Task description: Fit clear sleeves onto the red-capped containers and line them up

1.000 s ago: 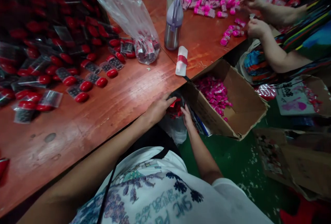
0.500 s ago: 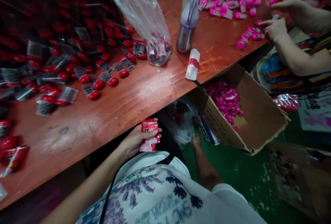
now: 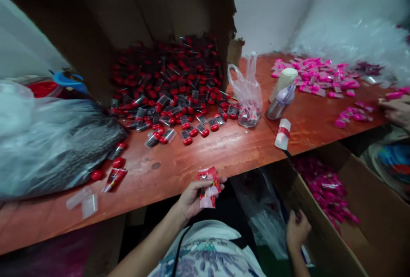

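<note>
My left hand is closed around a few red-and-pink printed wrappers, held just in front of the table's near edge with the thumb across them. Lower right, my right hand has its fingers curled together beside the cardboard box; a small dark patch shows at the fingertips, too unclear to name. Beside that hand hangs a clear plastic bag below the table. Small clear containers with red caps and dark contents lie on the wooden table beyond my left hand.
A large tipped carton spills many red-capped containers. Left of it lies a big bag of dark beads. A knotted plastic bag, a flask and a wrapped roll stand mid-table. A co-worker's hand is near pink containers.
The view has swung left and up, bringing the carton and bead bag into sight. My right hand has risen from low by the floor to beside the box. The left keeps hold of the wrappers.
</note>
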A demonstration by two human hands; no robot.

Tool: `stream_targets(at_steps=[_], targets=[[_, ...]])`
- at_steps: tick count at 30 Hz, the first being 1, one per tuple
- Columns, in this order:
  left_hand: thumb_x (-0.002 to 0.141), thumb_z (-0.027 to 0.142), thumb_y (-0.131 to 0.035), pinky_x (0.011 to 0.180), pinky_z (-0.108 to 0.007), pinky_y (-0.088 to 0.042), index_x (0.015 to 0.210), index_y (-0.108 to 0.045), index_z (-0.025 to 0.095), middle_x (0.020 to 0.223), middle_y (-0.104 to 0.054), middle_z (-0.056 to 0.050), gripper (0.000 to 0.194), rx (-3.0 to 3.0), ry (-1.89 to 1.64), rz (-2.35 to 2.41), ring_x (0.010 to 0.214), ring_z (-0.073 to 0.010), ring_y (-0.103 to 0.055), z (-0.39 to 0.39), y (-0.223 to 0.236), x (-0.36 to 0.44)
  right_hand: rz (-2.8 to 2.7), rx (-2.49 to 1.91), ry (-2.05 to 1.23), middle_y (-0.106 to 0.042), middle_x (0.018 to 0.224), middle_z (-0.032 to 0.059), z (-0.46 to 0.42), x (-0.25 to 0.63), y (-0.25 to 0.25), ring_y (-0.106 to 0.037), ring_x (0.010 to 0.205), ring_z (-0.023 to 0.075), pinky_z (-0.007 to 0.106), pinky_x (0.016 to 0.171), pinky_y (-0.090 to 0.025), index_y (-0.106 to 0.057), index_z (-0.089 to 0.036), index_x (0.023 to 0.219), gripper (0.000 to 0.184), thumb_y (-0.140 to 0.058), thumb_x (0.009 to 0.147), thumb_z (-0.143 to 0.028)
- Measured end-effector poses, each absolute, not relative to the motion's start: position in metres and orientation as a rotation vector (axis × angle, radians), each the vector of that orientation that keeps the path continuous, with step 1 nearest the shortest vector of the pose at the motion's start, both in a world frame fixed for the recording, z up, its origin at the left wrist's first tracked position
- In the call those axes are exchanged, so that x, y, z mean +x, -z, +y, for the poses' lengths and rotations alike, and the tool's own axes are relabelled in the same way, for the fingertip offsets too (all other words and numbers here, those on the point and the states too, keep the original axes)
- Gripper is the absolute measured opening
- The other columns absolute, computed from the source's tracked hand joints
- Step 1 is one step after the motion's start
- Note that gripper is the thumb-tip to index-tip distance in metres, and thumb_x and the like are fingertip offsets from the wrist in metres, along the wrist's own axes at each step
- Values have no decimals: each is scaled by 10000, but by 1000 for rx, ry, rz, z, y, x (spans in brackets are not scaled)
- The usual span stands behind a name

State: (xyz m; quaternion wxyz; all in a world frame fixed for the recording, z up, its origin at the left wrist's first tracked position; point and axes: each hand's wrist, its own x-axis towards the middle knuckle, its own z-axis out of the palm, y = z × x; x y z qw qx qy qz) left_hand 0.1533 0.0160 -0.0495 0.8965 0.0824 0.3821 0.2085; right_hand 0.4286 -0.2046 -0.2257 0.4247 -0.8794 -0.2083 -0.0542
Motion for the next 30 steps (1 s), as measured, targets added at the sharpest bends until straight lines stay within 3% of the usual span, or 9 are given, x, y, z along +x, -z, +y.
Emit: stream_targets(at_steps=[4,6,9,15,22,25,27,30], targets=[[734,64,-623,646,-345,-581,819,-652,105,800,-713,-96,99,118,-643,866,668,-189,-681,31,41,135,-825,-1837,-108,-593,944,106,-109,367,167,-584,911,274,464,843,-470,-635,-215,965,252,-508,847,-399],[699,46,-666,666,-353,-585,780,-649,110,736,-702,-72,105,183,-755,909,650,-180,-674,36,41,127,-1063,-1624,-358,-602,908,77,-65,321,125,-591,873,232,402,823,-485,-643,-227,909,189,-513,864,-356],[622,52,-742,615,-319,-584,733,-652,110,686,-693,-63,154,317,-922,948,593,-174,-657,42,42,110,-1272,-1402,-681,-616,917,53,-13,256,79,-600,815,199,328,725,-511,-636,-243,1008,215,-610,811,-326],[524,58,-800,551,-265,-566,755,-672,123,691,-709,-44,272,346,-1121,992,568,-174,-665,49,42,56,-1410,-1238,-990,-680,966,25,41,190,60,-633,890,193,298,746,-517,-639,-246,1043,226,-561,832,-271],[541,83,-800,580,-205,-539,735,-687,122,697,-705,-27,228,349,-1191,948,597,-140,-663,56,49,21,-1723,-1290,-907,-688,904,-3,56,165,59,-644,827,162,262,732,-491,-626,-266,1079,222,-504,896,-297],[577,84,-778,510,-198,-520,733,-670,109,659,-689,-31,191,306,-1195,968,534,-130,-639,61,50,19,-1877,-1335,-748,-685,885,12,74,176,64,-634,817,161,268,747,-488,-642,-242,1035,216,-461,924,-283],[602,46,-748,487,-200,-518,728,-651,108,632,-677,-23,171,276,-1215,987,490,-119,-619,64,51,18,-2002,-1388,-500,-674,1028,65,94,194,66,-607,957,190,315,851,-468,-639,-217,1080,255,-435,926,-212],[645,-11,-684,521,-255,-557,761,-637,114,669,-690,-39,177,201,-1224,1025,527,-152,-650,70,51,19,-2211,-1469,-172,-550,1312,104,123,224,69,-442,1242,249,429,1004,-373,-593,-216,1198,356,-453,889,-108]])
